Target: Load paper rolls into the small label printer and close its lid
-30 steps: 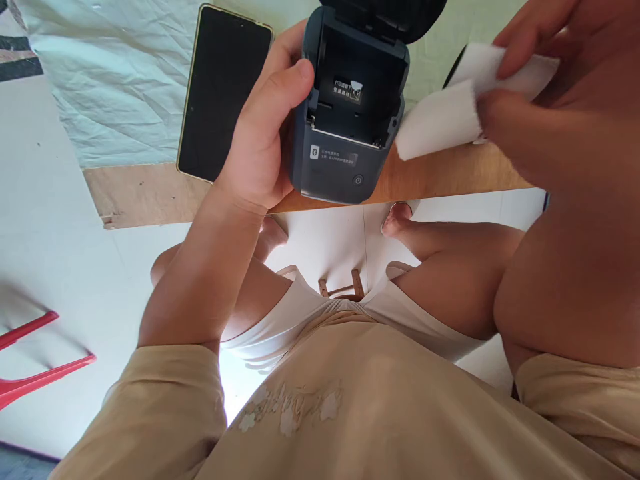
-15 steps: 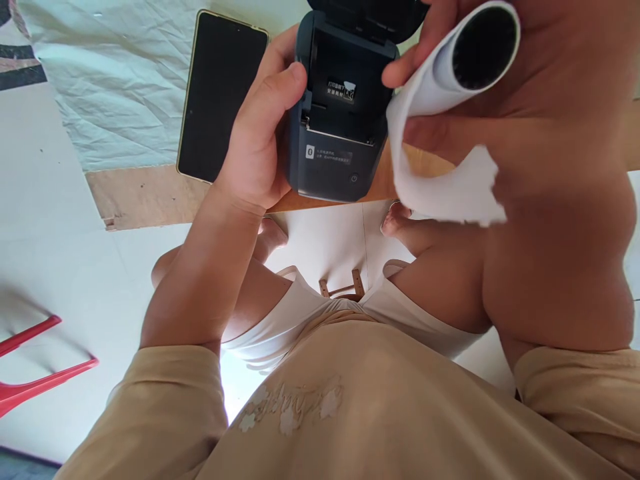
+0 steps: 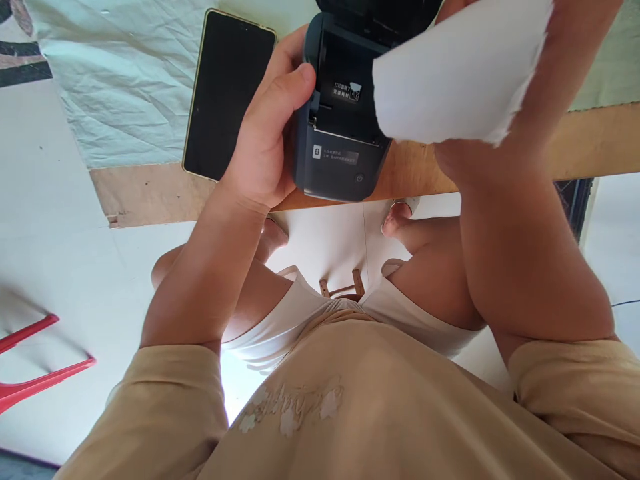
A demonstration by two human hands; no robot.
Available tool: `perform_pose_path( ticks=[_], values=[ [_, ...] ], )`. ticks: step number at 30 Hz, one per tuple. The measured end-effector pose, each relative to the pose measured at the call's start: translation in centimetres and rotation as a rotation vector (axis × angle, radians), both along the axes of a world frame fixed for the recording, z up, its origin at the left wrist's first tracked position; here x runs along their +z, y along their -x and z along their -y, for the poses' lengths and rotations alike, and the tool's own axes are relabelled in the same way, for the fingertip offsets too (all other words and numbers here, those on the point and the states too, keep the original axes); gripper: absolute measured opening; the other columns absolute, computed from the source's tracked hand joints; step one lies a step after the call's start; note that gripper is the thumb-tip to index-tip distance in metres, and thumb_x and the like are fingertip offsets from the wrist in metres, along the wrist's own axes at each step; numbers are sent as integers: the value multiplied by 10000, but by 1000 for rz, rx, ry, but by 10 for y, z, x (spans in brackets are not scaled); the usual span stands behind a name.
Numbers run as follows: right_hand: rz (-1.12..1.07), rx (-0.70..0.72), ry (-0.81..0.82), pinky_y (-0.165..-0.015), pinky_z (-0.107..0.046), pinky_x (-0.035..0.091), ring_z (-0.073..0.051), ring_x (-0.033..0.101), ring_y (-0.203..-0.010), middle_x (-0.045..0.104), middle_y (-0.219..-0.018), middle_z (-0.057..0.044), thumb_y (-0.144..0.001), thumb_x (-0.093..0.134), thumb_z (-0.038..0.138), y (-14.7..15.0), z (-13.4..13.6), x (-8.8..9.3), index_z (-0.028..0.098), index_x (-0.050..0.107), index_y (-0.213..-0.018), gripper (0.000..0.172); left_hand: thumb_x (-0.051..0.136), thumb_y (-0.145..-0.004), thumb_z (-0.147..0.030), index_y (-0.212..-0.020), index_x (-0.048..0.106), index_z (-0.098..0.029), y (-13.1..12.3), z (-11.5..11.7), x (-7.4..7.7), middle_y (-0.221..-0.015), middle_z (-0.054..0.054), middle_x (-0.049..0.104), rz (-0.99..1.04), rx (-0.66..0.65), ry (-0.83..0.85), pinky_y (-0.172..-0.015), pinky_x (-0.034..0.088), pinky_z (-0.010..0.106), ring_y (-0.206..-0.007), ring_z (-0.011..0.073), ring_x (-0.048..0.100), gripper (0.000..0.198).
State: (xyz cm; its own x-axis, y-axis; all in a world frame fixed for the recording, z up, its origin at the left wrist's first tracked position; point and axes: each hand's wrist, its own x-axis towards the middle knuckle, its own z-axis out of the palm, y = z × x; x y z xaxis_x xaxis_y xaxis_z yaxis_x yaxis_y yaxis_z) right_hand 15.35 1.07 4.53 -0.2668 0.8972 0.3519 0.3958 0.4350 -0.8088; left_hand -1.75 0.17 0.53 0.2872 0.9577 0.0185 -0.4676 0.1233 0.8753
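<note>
My left hand (image 3: 265,140) is wrapped round the left side of a small dark blue label printer (image 3: 340,127), thumb on its upper edge. The printer's lid stands open, showing its empty paper bay, and it rests at the edge of the wooden table (image 3: 590,140). My right hand (image 3: 500,143) is raised over the printer's right side and holds a white paper roll (image 3: 455,73), whose loose torn end hangs in front of the printer. The fingers of that hand are mostly hidden behind the paper.
A black phone (image 3: 227,93) lies face up on a pale crumpled sheet (image 3: 125,87) left of the printer. Below the table edge are my knees, a white floor and part of a red chair frame (image 3: 35,373) at the lower left.
My right hand has turned the paper roll and lifted it up over the printer, so the loose sheet now faces the camera. The left hand and printer have hardly moved.
</note>
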Motion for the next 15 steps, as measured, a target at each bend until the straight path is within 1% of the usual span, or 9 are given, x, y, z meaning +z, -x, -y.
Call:
perform_pose_path(
  ticks=[1, 3, 4, 7, 10, 12, 15],
  values=[
    [-6, 9, -84, -664, -135, 238, 70, 277, -681, 316, -662, 7, -743, 430, 349, -1, -2, -4, 78, 507, -659, 294, 371, -806, -251, -957, 561, -221, 0, 0, -1, -932, 4, 586, -21, 14, -5, -898, 452, 288, -977, 152, 570, 244],
    [-47, 17, -222, -675, -135, 271, 61, 350, -699, 368, -681, 16, -718, 484, 307, -1, -6, -12, 84, 506, -702, 225, 344, -809, -271, -943, 567, -252, -1, 1, -1, -947, -12, 588, -66, 33, -5, -878, 458, 286, -1033, 153, 561, 261],
    [-85, 26, -225, -686, -142, 298, 48, 392, -712, 409, -697, 18, -709, 502, 297, -1, -7, -14, 88, 505, -719, 208, 345, -806, -277, -939, 568, -263, -2, 1, -1, -961, -17, 591, -80, 33, -6, -864, 464, 285, -1055, 156, 554, 260],
    [-104, 50, -128, -711, -164, 345, 22, 442, -734, 496, -766, 1, -727, 498, 324, 0, -6, -14, 87, 517, -755, 240, 354, -793, -286, -942, 566, -274, -2, 2, 0, -1007, -18, 595, -99, 24, -14, -880, 465, 292, -1096, 162, 537, 259],
    [-111, 61, 7, -675, -128, 341, 47, 431, -728, 495, -779, -1, -743, 470, 380, 2, -3, -8, 60, 536, -768, 327, 361, -782, -313, -951, 550, -295, -1, 1, -1, -1033, -31, 592, -148, 32, 3, -884, 466, 298, -1135, 165, 515, 255],
    [-156, 59, 82, -668, -94, 356, 57, 442, -765, 501, -833, 12, -701, 521, 376, 3, -1, -5, 67, 537, -839, 339, 361, -781, -329, -952, 541, -305, -1, 1, -2, -1034, -35, 590, -165, 39, 8, -852, 477, 299, -1145, 169, 507, 249],
    [-183, 104, 143, -698, -74, 399, 45, 470, -860, 509, -961, 31, -637, 580, 375, 2, 1, -5, 109, 501, -968, 433, 338, -789, -288, -930, 559, -288, -2, 0, -1, -1015, -13, 597, -151, 25, -5, -852, 480, 305, -1098, 173, 531, 262]
  ],
)
